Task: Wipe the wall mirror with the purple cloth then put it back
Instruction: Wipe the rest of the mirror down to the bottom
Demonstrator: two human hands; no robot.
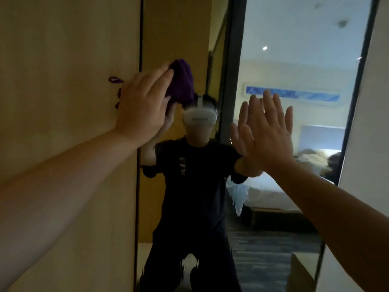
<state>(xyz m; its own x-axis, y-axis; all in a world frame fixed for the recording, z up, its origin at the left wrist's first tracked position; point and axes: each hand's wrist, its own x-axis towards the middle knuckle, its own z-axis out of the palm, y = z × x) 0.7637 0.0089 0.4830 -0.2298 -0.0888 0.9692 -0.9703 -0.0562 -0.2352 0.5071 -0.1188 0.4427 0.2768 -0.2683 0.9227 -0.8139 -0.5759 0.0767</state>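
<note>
The tall wall mirror point(273, 66) fills the middle and right of the head view, framed in dark metal. My left hand point(141, 104) presses the bunched purple cloth point(182, 81) flat against the glass near the mirror's left edge, at about head height. A purple loop of the cloth sticks out to the left over the wooden panel. My right hand point(267, 131) is held up with fingers spread, palm toward the glass, holding nothing; whether it touches the mirror I cannot tell. The mirror shows a person in dark clothes with a white headset.
A light wooden panel point(67, 60) stands flush left of the mirror. A white wall point(370, 114) borders the mirror on the right. Reflected in the glass are a bed, a blue carpet and a ceiling with lights.
</note>
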